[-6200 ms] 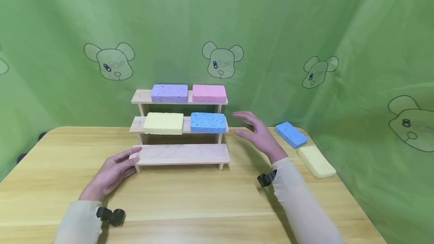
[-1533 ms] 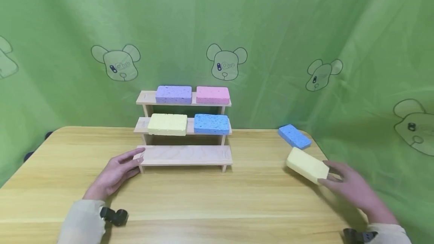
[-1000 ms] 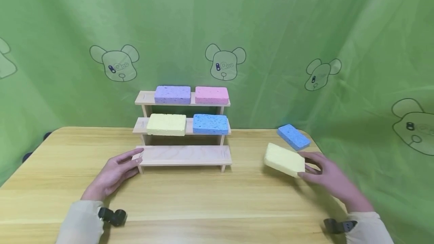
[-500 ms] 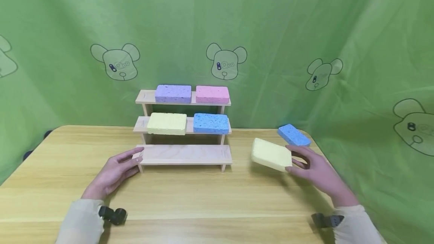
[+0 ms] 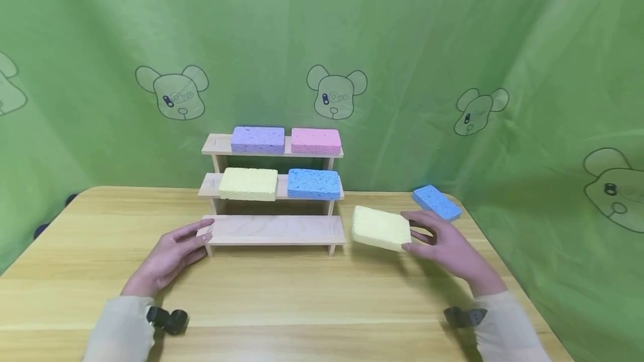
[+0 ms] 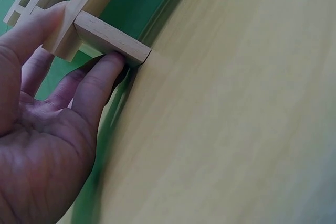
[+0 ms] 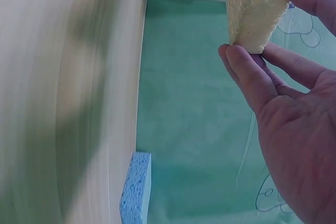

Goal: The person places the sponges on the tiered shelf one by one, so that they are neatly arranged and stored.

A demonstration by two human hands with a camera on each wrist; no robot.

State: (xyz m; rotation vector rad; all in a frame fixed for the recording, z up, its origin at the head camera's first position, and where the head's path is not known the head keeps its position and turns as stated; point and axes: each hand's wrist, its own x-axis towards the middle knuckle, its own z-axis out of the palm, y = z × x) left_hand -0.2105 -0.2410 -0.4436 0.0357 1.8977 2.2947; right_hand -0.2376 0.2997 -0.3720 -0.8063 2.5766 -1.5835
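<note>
My right hand (image 5: 443, 244) pinches a pale yellow sponge (image 5: 380, 228) by its right end, thumb on one side and fingers on the other. The sponge is raised above the table, slightly tilted, just right of a three-step wooden shelf (image 5: 274, 229). In the right wrist view the sponge (image 7: 254, 11) shows end-on between the fingertips. My left hand (image 5: 171, 256) holds the left end of the shelf's lowest step. The left wrist view shows its thumb at the step's board and a finger against the short wooden leg (image 6: 113, 38).
On the top step lie a purple sponge (image 5: 257, 139) and a pink sponge (image 5: 316, 141). The middle step bears another yellow sponge (image 5: 249, 184) and a blue sponge (image 5: 314, 184). A second blue sponge (image 5: 436, 202) lies at the table's back right corner. Green curtain (image 5: 402, 43) surrounds the table.
My right hand took the yellow sponge from the table's right side, lifted it and has carried it left toward the shelf. My left hand stays at the lowest step.
</note>
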